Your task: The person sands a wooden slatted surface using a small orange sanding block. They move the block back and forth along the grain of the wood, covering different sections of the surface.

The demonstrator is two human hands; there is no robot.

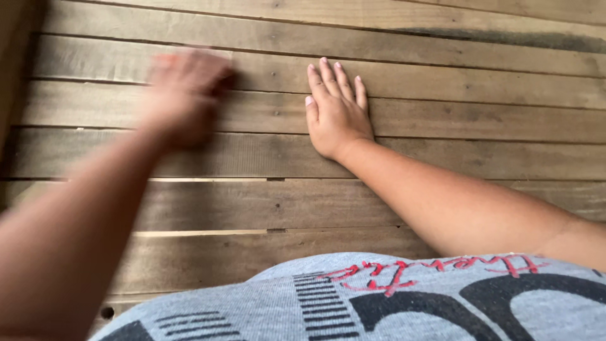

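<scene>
Wooden slats [442, 120] under both hands: right hand [336, 113] pressed flat, fingers [329, 79] open and together, left hand [183, 95] blurred, finger state impossible to tell.

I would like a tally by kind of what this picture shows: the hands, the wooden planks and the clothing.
Bare hands: 2, the blurred left hand and the flat right hand, both on the planks
Weathered brown horizontal wooden planks: about 8 visible
Grey printed shirt: 1
Total: about 11
</scene>
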